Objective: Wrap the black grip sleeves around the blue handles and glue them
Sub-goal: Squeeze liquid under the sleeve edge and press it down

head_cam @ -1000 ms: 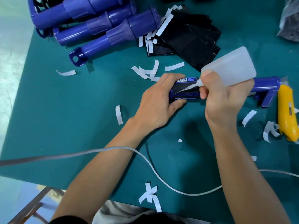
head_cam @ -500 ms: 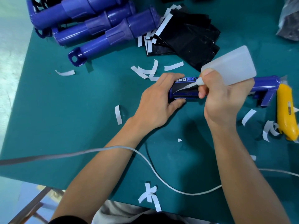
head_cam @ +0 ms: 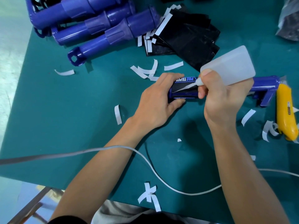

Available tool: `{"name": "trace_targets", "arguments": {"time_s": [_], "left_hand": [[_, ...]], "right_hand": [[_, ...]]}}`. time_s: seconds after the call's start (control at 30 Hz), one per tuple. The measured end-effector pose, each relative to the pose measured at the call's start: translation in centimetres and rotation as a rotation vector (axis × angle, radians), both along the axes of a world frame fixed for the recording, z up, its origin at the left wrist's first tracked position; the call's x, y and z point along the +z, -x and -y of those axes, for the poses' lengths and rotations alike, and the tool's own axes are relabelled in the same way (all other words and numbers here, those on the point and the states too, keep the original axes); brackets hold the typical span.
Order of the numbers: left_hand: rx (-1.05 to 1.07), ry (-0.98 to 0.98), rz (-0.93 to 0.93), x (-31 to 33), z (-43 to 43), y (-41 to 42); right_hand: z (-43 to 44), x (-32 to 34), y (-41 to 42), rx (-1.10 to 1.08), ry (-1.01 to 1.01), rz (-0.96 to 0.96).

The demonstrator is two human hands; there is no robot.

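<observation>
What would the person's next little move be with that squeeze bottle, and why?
Probably draw the translucent white squeeze bottle's nozzle along the black grip sleeve's seam: the right hand has the tip on it, while the left hand steadies the blue plastic handle.

A small assembly workshop, hand work done in batches. The bench [head_cam: 48, 126] has a green mat top. Several blue handles [head_cam: 97, 26] of the same kind lie stacked at the far left, a pile of black sleeves [head_cam: 191, 38] beside them. White backing strips [head_cam: 118, 114] lie scattered all over the mat. A squeeze bottle [head_cam: 233, 63] of glue and a yellow knife [head_cam: 286, 113] are at the right, a clear bag [head_cam: 289, 21] of dark parts in the far corner
</observation>
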State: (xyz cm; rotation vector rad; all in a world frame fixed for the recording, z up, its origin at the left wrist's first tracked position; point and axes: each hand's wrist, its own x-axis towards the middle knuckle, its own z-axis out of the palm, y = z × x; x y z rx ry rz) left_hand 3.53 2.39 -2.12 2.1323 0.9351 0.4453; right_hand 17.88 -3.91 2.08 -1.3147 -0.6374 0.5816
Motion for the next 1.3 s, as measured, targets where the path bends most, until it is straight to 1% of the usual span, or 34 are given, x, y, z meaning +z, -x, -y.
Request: {"name": "trace_targets", "arguments": {"time_s": [0.6, 0.9, 1.3], "left_hand": [[0.002, 0.013, -0.005, 0.17, 0.07, -0.01], [-0.002, 0.003, 0.001, 0.07, 0.06, -0.02], [0.004, -0.001, 0.001, 0.00, 0.04, -0.02]], "right_hand": [[0.03, -0.02, -0.26, -0.017, -0.012, -0.007], [0.08, 0.05, -0.24, -0.031, -0.006, -0.043], [0.17, -0.20, -0.85, -0.019, -0.005, -0.016]]}}
